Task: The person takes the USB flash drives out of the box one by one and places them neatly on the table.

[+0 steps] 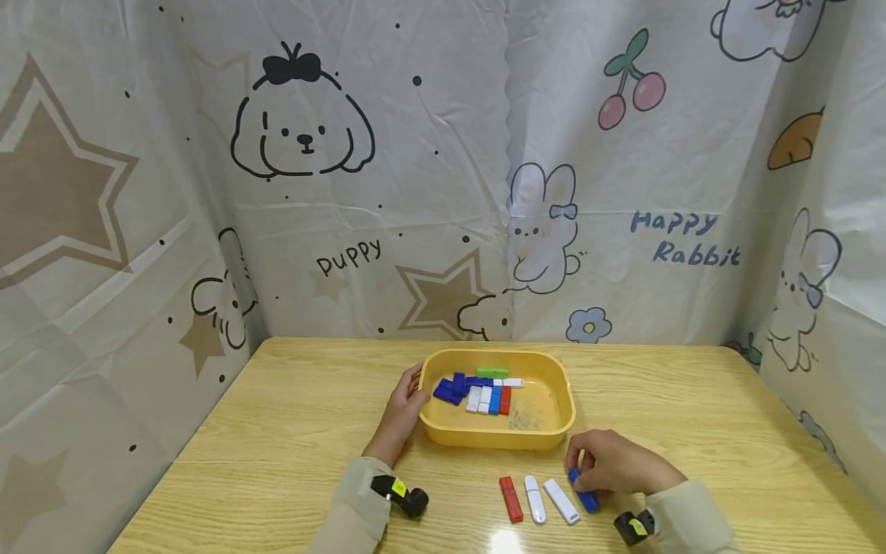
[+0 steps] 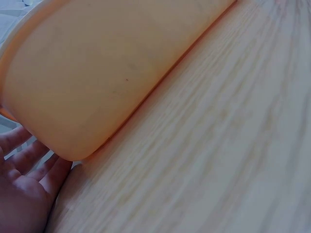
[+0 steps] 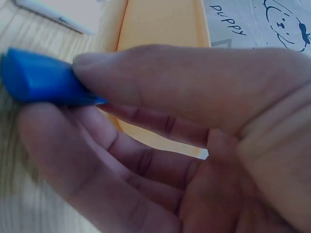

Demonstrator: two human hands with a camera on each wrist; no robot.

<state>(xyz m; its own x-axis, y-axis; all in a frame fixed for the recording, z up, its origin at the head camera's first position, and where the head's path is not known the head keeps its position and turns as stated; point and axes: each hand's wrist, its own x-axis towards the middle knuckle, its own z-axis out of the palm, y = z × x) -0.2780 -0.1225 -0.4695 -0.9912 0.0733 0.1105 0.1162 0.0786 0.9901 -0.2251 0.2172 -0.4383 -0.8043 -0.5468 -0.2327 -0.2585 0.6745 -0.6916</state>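
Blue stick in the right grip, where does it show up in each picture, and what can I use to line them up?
Head: the blue stick is low and right of centre, in the right grip, beside a white stick.
Left wrist: not in it.
Right wrist: upper left, against the left edge.
Shared landmark: the yellow tub, central in head, upper left in left wrist, behind the grip in right wrist.

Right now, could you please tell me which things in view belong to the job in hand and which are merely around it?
In the job:
- left hand, touching the yellow basin
- right hand, pinching a blue stick
- red stick and two white sticks beside it
- sticks inside the basin

Merely around it:
- table
- printed curtain
- black wrist devices
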